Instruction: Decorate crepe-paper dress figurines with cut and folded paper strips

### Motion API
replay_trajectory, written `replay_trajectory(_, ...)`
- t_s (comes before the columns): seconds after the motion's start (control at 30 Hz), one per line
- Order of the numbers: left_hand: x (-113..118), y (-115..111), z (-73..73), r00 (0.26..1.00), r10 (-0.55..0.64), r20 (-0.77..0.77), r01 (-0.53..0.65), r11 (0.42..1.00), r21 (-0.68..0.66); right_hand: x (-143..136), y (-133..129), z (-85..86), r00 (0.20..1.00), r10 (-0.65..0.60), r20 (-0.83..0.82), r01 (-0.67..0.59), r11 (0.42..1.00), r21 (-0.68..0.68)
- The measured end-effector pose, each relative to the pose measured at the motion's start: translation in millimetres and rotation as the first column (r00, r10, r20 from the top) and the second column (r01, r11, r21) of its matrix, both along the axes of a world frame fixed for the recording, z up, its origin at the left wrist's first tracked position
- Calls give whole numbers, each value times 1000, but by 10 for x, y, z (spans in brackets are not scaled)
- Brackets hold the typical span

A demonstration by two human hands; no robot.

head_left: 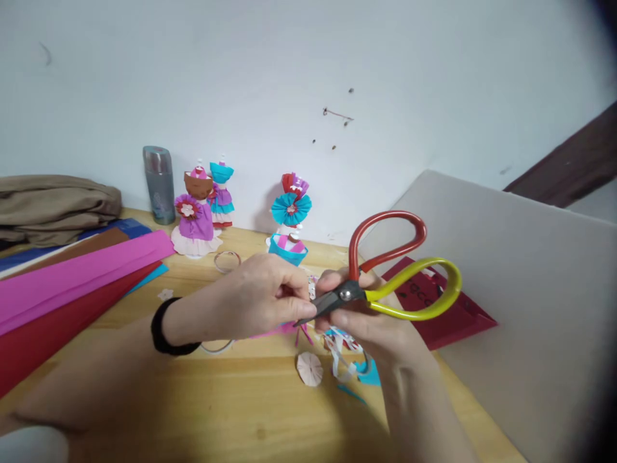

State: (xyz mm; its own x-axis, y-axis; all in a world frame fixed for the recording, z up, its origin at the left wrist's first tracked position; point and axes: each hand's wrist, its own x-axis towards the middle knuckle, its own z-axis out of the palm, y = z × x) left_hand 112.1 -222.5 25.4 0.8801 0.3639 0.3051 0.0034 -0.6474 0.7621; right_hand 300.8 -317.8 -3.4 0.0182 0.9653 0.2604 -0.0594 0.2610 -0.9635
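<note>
A pair of scissors point(346, 293) with dark blades, one red handle loop and one yellow one lies across my right hand point(369, 328). The fingers of this hand are closed around it near the pivot, and the loops stick out to the right. My left hand point(263, 292), with a black band at the wrist, pinches with thumb and forefinger at the blade tip. What lies inside that pinch is hidden. Thin pink strips point(303, 333) show just below the fingers. On the table under the hands are a pale pleated paper rosette point(309, 369) and white and blue scraps point(344, 357).
Paper dress figures point(197, 222) and a blue-rosette figure point(291, 209) stand by the wall, near a grey bottle point(159, 186). Coloured paper sheets point(87, 267) and brown cloth point(58, 202) lie left. A white board point(511, 289) and a red bag point(453, 318) bound the right.
</note>
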Motion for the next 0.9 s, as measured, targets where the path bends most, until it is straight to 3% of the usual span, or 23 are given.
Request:
replay_trajectory(0.1,27,-96,-28,998,58,1,-57,996,-75,-6,-3,-61,1000,-23,16,23,1000,22)
replay_trajectory(0.23,33,-161,-91,998,68,-17,-69,995,-69,-4,-49,-111,994,-75,74,79,995,-63)
replay_trajectory(0.43,-34,-96,-81,998,68,-3,-68,998,13,67,-130,27,969,-24,244,47,995,-93)
replay_trajectory(0.53,-21,-95,-64,998,56,-1,-56,998,28,36,-122,51,991,14,136,-1,995,-95)
replay_trajectory(0.67,6,-135,-9,994,105,2,-105,993,61,-52,-102,33,998,47,-29,-46,999,24)
replay_trajectory(0.8,-53,-59,88,952,233,198,-261,956,130,-34,-68,85,989,-81,-127,95,990,105)
replay_trajectory(0.9,-106,167,112,836,404,371,-468,878,98,72,64,138,956,-226,-189,260,948,181)
